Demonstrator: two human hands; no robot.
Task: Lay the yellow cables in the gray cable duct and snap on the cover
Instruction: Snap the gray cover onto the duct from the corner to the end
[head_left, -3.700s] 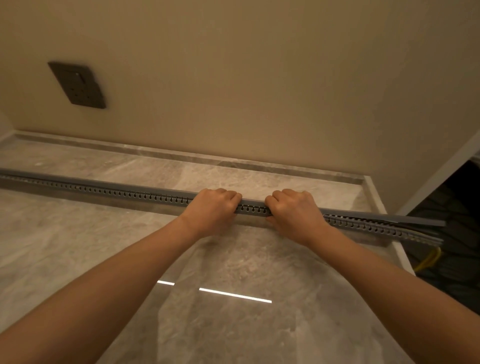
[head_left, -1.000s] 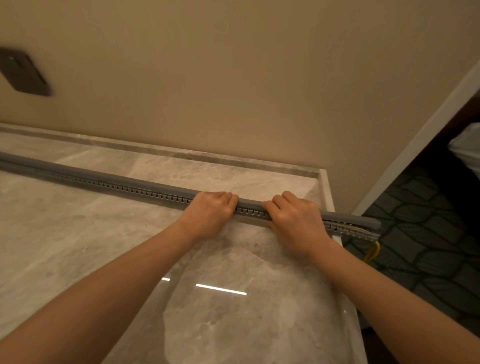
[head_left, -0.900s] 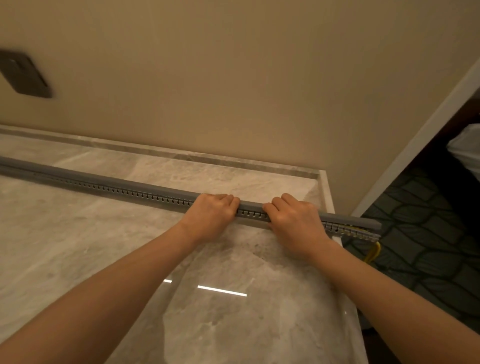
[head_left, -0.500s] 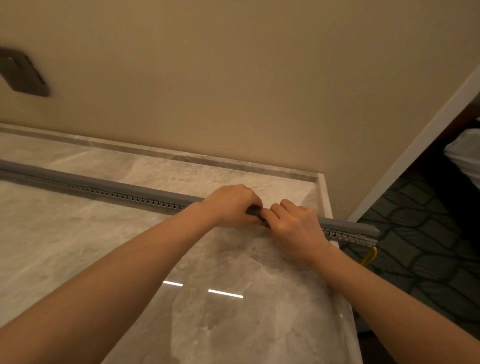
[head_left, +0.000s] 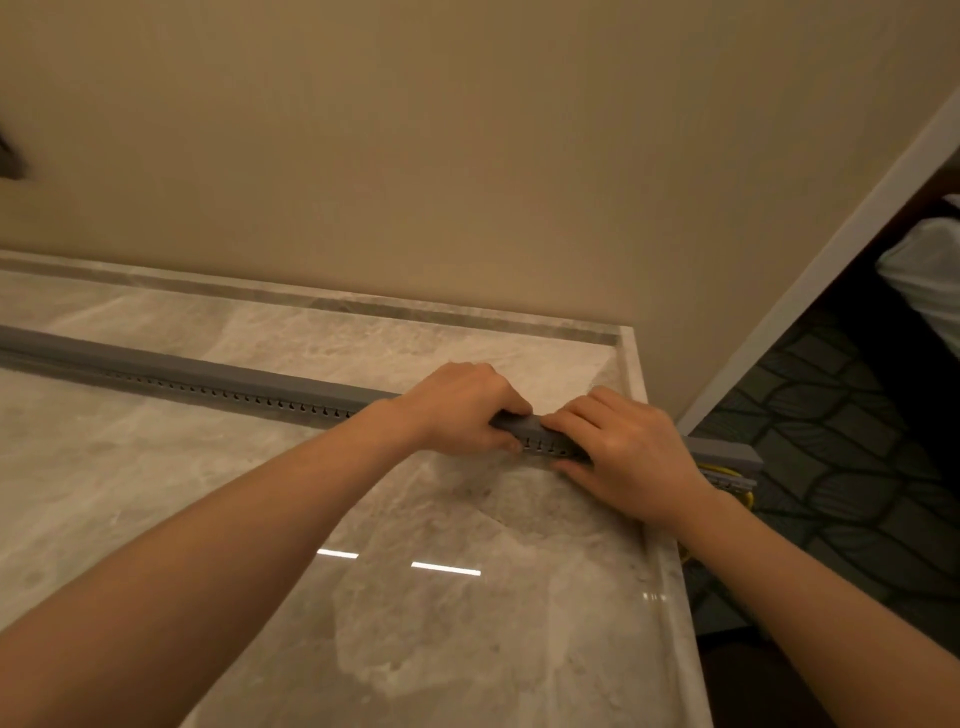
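Both hands on the duct (head_left: 260, 404), near its right end. The duct lies flat on the marble counter (head_left: 156, 493), running left to right, a bit off the wall (head_left: 467, 156). Its right end sticks out past the counter's right edge, over the dark carpet (head_left: 857, 441).

The cover (head_left: 208, 370) sits on top along the whole visible length.

My left hand (head_left: 467, 410) is curled over the cover, thumb against the slotted near side. My right hand (head_left: 623, 457) has the same grip just beside it, fingers over the top and thumb low at the counter. The hands are close together, not quite touching; a short bit of cover shows between them.

At the overhanging end, the yellow cables (head_left: 719, 471) peek out between the cover and the slotted wall, and a bit of yellow hangs below. I can't tell if the cover is fully clicked in there.

There's a dark wall plate (head_left: 8, 161) at the far left edge, blurred, and something white (head_left: 930, 270) at far right.
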